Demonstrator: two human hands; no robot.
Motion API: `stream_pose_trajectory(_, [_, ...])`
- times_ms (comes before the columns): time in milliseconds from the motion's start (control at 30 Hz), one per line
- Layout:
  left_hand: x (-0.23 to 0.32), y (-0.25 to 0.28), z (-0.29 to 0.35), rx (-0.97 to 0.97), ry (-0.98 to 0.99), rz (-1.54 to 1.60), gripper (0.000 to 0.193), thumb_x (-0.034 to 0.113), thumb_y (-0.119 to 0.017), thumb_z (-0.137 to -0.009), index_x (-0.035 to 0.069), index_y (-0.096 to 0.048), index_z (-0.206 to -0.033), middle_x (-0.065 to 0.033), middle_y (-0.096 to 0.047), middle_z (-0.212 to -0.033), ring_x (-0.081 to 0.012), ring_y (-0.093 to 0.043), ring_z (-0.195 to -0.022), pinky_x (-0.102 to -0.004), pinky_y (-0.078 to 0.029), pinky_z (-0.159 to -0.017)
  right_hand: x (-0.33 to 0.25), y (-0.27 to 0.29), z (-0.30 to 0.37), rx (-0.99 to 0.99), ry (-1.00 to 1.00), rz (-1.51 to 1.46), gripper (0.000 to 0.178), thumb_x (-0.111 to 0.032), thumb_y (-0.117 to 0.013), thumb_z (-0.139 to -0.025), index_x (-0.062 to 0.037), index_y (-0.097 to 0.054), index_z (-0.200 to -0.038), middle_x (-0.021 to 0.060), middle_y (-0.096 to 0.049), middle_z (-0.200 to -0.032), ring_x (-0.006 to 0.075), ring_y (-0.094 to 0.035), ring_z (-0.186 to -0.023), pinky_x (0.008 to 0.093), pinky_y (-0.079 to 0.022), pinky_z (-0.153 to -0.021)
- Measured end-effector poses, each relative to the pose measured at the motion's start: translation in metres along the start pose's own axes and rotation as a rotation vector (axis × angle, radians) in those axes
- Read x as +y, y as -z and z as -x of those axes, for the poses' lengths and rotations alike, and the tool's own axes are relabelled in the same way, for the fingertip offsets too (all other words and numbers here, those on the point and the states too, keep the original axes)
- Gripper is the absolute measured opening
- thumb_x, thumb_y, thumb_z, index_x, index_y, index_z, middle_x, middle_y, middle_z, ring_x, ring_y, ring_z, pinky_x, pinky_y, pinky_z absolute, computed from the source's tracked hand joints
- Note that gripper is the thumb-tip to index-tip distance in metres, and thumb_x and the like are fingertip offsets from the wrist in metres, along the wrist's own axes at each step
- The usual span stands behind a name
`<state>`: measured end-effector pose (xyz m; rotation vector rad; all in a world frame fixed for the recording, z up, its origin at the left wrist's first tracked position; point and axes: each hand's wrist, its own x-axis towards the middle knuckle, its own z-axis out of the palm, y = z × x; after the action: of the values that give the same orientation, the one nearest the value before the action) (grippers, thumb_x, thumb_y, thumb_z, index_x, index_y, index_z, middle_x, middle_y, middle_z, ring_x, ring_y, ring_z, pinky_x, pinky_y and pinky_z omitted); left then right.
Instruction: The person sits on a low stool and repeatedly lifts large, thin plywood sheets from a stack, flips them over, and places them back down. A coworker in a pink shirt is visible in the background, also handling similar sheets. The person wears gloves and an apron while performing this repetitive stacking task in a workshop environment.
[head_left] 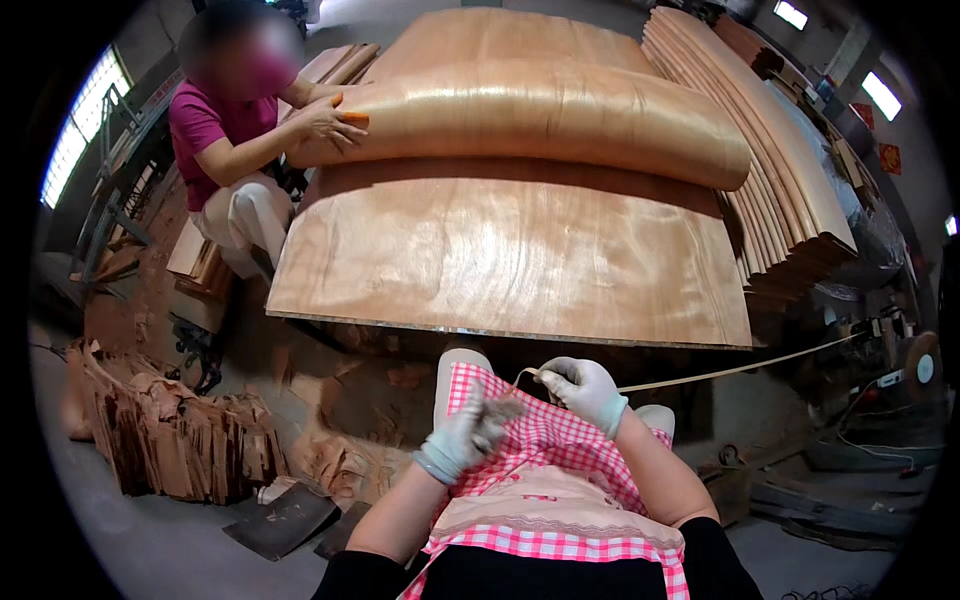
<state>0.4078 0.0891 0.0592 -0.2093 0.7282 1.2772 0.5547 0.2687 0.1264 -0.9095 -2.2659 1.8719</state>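
My right hand (582,392), in a white glove, is pinched closed on a thin pale strip of tape (740,373). A short curl of the strip pokes out left of my fingertips, and its long part runs taut to the far right. My left hand (468,432), also gloved, hovers over my pink checked apron (560,480). Motion smears its fingers, so their closure is unclear. Ahead of my knees lies a stack of broad wood veneer sheets (500,255), with the upper sheets rolled back into a thick fold (540,110).
A co-worker in a magenta shirt (215,125) crouches at left, one hand on the veneer roll, an orange item at the fingers. Folded veneer sheets (745,130) are piled at right. Scrap veneer bundles (180,430) stand lower left. A machine with a white disc (922,370) is far right.
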Motion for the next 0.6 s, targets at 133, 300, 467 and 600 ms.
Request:
stream_pose_trajectory(133, [-0.019,-0.042,-0.024,-0.167,-0.193,-0.044,0.057,0.054,-0.056,-0.09,0.011,-0.051,-0.127,0.0001,-0.061,-0.117,-0.0047,-0.038,-0.055,-0.016,-0.035,-0.045,-0.004,0.001,0.003,-0.03,0.028,0.103,0.026,-0.021,-0.057,-0.094,0.0026,-0.066,-0.101,0.0093,-0.068,-0.08,0.0127,-0.061,-0.069,0.0282,-0.049,-0.065])
stream_pose_trajectory(300, [0.019,-0.05,-0.044,0.242,-0.52,0.023,0.023,0.014,-0.065,-0.092,0.004,-0.063,-0.112,-0.0134,-0.067,-0.104,-0.0068,-0.046,-0.047,-0.0196,-0.037,-0.042,-0.01,0.007,0.006,-0.054,-0.06,0.18,0.026,-0.021,-0.058,-0.093,0.0023,-0.067,-0.1,0.0085,-0.066,-0.078,0.0122,-0.06,-0.067,0.0281,-0.049,-0.063])
stream_pose_trajectory(467, [0.039,-0.006,-0.049,0.231,-0.788,-0.045,0.023,0.013,-0.065,-0.092,-0.002,-0.063,-0.109,-0.0142,-0.069,-0.095,-0.0062,-0.05,-0.05,-0.0186,-0.041,-0.045,-0.006,0.008,0.0,-0.073,-0.14,0.011,0.026,-0.02,-0.058,-0.094,0.0027,-0.067,-0.101,0.0044,-0.064,-0.076,0.0093,-0.057,-0.065,0.0251,-0.049,-0.062])
stream_pose_trajectory(600, [0.044,-0.002,-0.049,0.521,-0.82,-0.131,0.016,0.011,-0.066,-0.091,-0.002,-0.066,-0.1,-0.008,-0.068,-0.083,-0.005,-0.051,-0.051,-0.0194,-0.042,-0.045,0.003,0.01,-0.009,-0.096,-0.137,0.058,0.026,-0.021,-0.059,-0.093,0.003,-0.067,-0.1,0.0052,-0.064,-0.076,0.0098,-0.058,-0.065,0.0259,-0.05,-0.061])
